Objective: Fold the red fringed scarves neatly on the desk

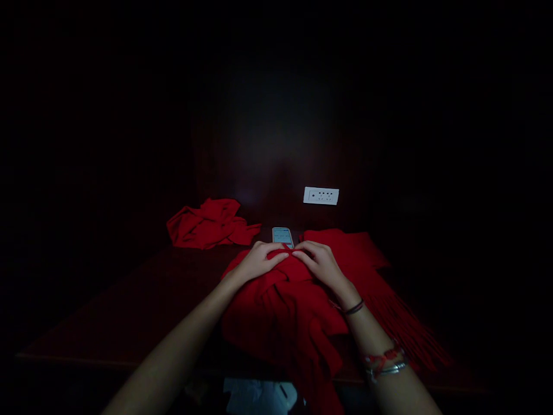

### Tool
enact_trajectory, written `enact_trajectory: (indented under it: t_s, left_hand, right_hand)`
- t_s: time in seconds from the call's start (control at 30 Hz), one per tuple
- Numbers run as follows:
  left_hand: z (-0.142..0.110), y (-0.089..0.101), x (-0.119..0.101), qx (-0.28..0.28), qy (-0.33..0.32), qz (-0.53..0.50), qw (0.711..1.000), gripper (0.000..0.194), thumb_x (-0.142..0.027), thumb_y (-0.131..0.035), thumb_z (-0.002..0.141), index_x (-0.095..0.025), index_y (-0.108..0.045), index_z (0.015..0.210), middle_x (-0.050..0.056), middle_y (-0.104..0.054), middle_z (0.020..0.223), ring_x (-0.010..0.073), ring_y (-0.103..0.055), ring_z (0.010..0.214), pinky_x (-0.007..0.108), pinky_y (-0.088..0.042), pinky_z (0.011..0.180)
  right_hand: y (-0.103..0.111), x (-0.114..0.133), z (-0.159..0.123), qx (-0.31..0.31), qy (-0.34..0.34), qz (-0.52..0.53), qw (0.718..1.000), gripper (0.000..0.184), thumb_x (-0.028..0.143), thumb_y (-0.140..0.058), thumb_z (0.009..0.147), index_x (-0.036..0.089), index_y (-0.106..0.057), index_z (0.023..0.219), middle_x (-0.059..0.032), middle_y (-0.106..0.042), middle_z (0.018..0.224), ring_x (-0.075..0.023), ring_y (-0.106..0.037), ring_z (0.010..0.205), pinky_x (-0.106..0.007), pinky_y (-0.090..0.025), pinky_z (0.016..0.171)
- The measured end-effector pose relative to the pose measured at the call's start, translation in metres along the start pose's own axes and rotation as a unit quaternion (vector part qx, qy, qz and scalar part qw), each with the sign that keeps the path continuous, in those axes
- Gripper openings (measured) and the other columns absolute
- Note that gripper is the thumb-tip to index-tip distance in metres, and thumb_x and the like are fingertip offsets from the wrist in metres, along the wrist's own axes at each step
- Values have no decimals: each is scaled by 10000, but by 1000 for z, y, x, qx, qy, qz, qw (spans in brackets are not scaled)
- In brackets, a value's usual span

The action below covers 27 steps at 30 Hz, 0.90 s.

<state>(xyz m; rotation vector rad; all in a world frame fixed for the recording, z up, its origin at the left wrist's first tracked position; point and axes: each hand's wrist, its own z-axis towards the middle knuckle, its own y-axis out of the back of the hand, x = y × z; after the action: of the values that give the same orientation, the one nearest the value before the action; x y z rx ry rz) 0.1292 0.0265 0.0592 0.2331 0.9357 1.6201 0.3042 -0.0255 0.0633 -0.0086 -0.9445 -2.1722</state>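
Observation:
A bunched red cloth (276, 311) lies at the middle of the dark table, its lower end hanging over the front edge. My left hand (263, 259) pinches the top of this cloth between thumb and fingers. Close beside it, my right hand (317, 259) grips the same upper edge, the fingertips of both hands almost meeting. Any small item between the fingertips is too dark to make out. Just behind the hands is a phone (282, 235) with a lit screen, its lower end partly hidden.
A crumpled red cloth (211, 223) sits at the back left of the table (125, 311). A fringed red scarf (367, 271) lies along the right. A white socket panel (321, 196) is on the back wall. Something pale (257, 396) shows below the table's front edge.

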Motion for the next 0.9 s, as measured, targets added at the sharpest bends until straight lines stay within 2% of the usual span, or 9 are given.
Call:
enact_trajectory:
  t_s: [0.13, 0.3, 0.37, 0.47, 0.57, 0.73, 0.8, 0.9]
  left_hand:
    - [0, -8, 2, -22, 4, -11, 1000, 222, -264, -408, 804, -150, -580, 722, 1, -580, 702, 105, -516, 649, 193, -390, 651]
    - [0, -14, 4, -86, -11, -6, 996, 201, -246, -393, 807, -150, -560, 750, 34, -551, 802, 130, -503, 774, 225, -384, 727]
    - [0, -16, 4, -85, 3, -19, 996, 189, -239, -382, 810, -155, -552, 805, 32, -564, 820, 131, -511, 790, 226, -383, 737]
    - [-1, -20, 4, -53, 24, -36, 998, 202, -259, -364, 817, -158, -539, 839, 15, -584, 810, 123, -529, 753, 206, -385, 708]
    - [-1, -19, 8, -50, 40, -31, 997, 231, -290, -346, 822, -157, -535, 824, -3, -578, 759, 116, -527, 703, 189, -382, 665]
    - [0, -8, 19, -110, 94, 17, 989, 264, -314, -329, 821, -149, -531, 780, 0, -554, 692, 126, -519, 663, 204, -392, 637]
    - [0, -5, 18, -129, 98, 68, 985, 239, -290, -344, 811, -150, -537, 813, 19, -561, 746, 143, -527, 713, 236, -397, 696]
    - [0, -7, 7, -125, 44, 110, 985, 227, -247, -384, 788, -155, -528, 937, 68, -526, 983, 173, -483, 935, 285, -346, 849]
  right_hand:
    - [-1, -9, -1, 24, 13, -41, 999, 159, 187, -431, 781, 169, -565, 864, -46, -577, 812, -136, -514, 757, -240, -392, 701]
    - [-6, -9, -2, 18, 9, -75, 997, 185, 210, -533, 708, 162, -549, 886, -47, -550, 833, -156, -489, 783, -254, -400, 702]
    - [-9, -9, -2, 11, -5, -107, 994, 156, 170, -511, 712, 156, -561, 860, -53, -551, 815, -162, -490, 780, -260, -402, 706]
    - [-10, -13, -2, -21, -32, -126, 991, 196, 103, -449, 724, 154, -571, 868, -61, -565, 819, -164, -504, 785, -261, -402, 722]
    - [-7, -21, -2, -47, -44, -101, 993, 245, 79, -418, 723, 160, -575, 894, -61, -585, 851, -159, -519, 800, -258, -400, 738]
    - [0, -31, -1, -111, -108, -6, 988, 198, 139, -418, 746, 165, -589, 844, -46, -613, 846, -147, -542, 788, -254, -397, 733]
    - [1, -30, 0, -104, -125, 52, 985, 168, 210, -434, 759, 164, -586, 812, -34, -614, 810, -139, -545, 747, -240, -403, 687]
    - [0, -23, 1, -57, -133, 90, 985, 209, 306, -448, 761, 151, -585, 735, -15, -591, 673, -122, -520, 623, -214, -385, 570]
